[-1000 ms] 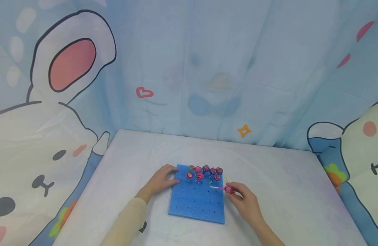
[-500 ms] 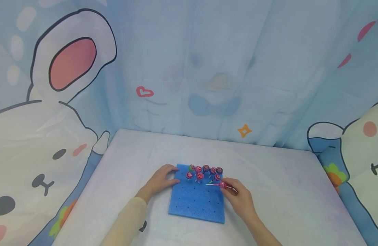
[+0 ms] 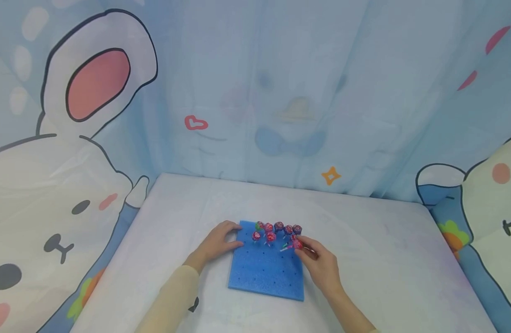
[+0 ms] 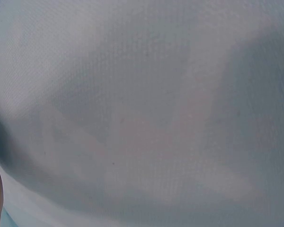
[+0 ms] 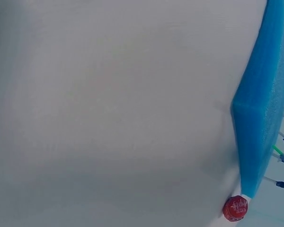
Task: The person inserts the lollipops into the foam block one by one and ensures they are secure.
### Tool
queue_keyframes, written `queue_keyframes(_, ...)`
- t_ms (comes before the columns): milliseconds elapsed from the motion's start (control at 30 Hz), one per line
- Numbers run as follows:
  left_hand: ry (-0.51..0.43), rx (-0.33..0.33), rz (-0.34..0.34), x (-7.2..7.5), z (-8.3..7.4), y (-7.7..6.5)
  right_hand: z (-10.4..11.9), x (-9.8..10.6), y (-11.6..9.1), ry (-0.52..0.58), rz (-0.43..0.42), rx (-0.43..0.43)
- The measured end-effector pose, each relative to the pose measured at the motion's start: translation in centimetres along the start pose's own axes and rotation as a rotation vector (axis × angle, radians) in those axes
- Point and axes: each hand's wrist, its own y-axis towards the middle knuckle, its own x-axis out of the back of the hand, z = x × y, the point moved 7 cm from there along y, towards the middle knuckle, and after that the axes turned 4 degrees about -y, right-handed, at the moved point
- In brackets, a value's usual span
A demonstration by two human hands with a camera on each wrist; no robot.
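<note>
My right hand (image 3: 322, 266) pinches a pink-wrapped lollipop (image 3: 296, 243) above the right part of a blue foam board (image 3: 265, 273). Its white stick points left and slightly down; I cannot tell whether the tip touches the foam. Just behind it, several red and purple lollipops (image 3: 278, 226) stand in the board's far rows. With fingers and thumb spread apart, my left hand (image 3: 215, 241) rests against the board's left edge. In the right wrist view, a red lollipop head (image 5: 235, 208) appears near the end of the board; whether it is held is unclear.
Small dark holes run in rows across the board's near part. A white cloth (image 3: 388, 259) covers the table under it. Behind the table hangs a light blue curtain (image 3: 230, 152) printed with cartoon animals.
My right hand has moved left and slightly away from me, carrying the pink lollipop from the board's right edge to beside the standing ones. The left hand stays in place.
</note>
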Motion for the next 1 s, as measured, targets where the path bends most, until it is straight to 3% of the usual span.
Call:
queue_keyframes(200, -0.004, -0.028, -0.012, 0.08, -0.29, -0.12, -0.17, -0.42, -0.18, -0.016, 0.023, 0.019)
queue_keyframes(567, -0.004, 0.01, -0.003, 0.05, -0.03, 0.01, 0.09, -0.26, -0.37, -0.04, -0.025, 0.101)
queue_keyframes(1000, 0.003, 0.009, -0.001, 0.09, -0.13, 0.08, 0.03, -0.4, -0.31, -0.044, 0.007, 0.085)
